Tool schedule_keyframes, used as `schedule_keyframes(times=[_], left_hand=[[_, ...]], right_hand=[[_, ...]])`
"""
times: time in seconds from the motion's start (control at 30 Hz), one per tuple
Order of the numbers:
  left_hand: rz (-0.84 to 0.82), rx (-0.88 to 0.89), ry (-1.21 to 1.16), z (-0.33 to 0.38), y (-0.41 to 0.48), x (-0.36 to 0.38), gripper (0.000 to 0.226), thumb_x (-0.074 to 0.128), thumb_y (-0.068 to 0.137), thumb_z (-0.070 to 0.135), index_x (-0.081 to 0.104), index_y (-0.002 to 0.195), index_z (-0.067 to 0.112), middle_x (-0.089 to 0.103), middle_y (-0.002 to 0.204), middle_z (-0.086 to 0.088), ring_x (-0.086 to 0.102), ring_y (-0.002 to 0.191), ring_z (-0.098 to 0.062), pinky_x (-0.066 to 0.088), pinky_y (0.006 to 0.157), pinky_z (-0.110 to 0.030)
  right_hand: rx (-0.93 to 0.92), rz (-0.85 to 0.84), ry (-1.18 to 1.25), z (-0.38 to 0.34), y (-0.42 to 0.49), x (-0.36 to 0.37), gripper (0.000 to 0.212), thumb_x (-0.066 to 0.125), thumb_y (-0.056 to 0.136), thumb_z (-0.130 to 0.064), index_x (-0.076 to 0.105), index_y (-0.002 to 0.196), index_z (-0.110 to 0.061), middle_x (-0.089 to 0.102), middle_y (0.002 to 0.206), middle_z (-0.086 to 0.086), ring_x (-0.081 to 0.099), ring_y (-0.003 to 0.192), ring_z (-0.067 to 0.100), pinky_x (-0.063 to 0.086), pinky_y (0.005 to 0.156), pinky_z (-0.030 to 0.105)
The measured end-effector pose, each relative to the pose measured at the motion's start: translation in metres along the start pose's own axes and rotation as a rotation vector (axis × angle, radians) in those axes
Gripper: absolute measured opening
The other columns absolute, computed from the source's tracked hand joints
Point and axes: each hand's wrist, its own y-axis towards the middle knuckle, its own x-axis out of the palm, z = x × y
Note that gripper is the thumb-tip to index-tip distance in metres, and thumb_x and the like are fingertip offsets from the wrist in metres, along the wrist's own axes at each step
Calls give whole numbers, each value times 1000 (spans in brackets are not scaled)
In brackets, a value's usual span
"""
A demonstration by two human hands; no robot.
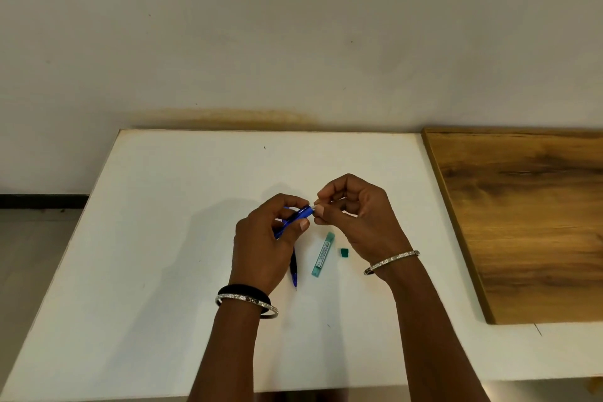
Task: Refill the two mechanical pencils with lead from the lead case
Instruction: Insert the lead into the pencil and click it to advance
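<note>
My left hand (265, 240) grips a blue mechanical pencil (301, 214) above the white table (163, 238), its top end pointing right. My right hand (354, 212) pinches at that top end with thumb and forefinger, on a small pale piece that I cannot make out. A second blue and black pencil (294, 271) lies on the table under my left hand, partly hidden. The green lead case (323, 254) lies flat between my wrists, and its small green cap (343, 252) sits just to its right.
A wooden board (528, 222) lies on the table's right side against the wall. The table's left edge drops to the floor (29, 254). Both wrists wear bangles.
</note>
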Motion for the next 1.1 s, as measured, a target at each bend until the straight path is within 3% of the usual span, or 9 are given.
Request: schedule_keyframes(times=[0.2,0.37,0.43,0.57,0.63,0.73,0.83,1.0,1.1], left_hand=[[-6,16,-9,1,-1,-1,19,71,84,25,70,102,29,71,92,10,64,82,-10,51,73,-23],[-19,28,-19,0,-3,-1,18,73,82,22,70,97,32,70,88,19,64,86,-2,51,76,-18],[-24,31,-22,0,-3,-1,19,73,81,21,70,95,34,69,87,22,65,87,1,50,77,-16],[-18,20,-34,2,-1,0,18,74,81,23,70,96,33,70,87,18,65,84,-2,52,75,-21],[-8,7,-48,3,-2,1,18,73,82,25,69,96,35,69,87,17,65,81,-5,54,74,-25],[-6,-16,-67,3,-2,2,18,72,83,26,69,99,34,71,89,13,67,82,-11,57,78,-35],[0,-28,-89,3,-2,2,19,72,83,26,70,101,32,72,90,9,69,82,-18,57,79,-42],[2,-32,-75,4,-1,3,19,72,83,27,68,100,34,72,89,11,69,79,-14,58,78,-38],[1,-38,-58,3,-1,3,20,72,83,28,68,101,34,72,91,10,69,80,-14,58,79,-36]], right_hand=[[-9,-33,-49,0,0,-2,15,73,81,1,64,86,-10,73,82,9,74,72,21,61,75,37],[-38,-21,-34,0,-2,-3,18,75,76,8,65,77,-7,73,78,16,73,68,24,58,64,25],[-17,-25,8,1,-1,-5,18,76,74,9,66,76,-6,73,78,18,73,68,26,59,63,27],[30,-42,96,3,0,-10,15,77,74,6,69,83,-4,76,83,16,74,74,30,61,69,37],[53,3,102,4,1,-11,20,79,75,0,70,91,-9,77,90,9,75,76,26,62,68,36],[70,199,-49,12,3,-16,15,75,81,-6,71,89,-18,75,88,4,73,69,18,60,64,30],[61,363,-359,24,5,-22,14,71,84,-10,71,86,-24,73,87,-4,67,67,10,55,67,21],[63,216,-547,32,4,-12,21,77,80,-21,73,100,-22,68,91,-6,56,69,1,44,70,11],[52,192,-602,33,5,-6,21,79,78,-24,73,99,-22,66,90,-4,55,70,5,44,72,16]])
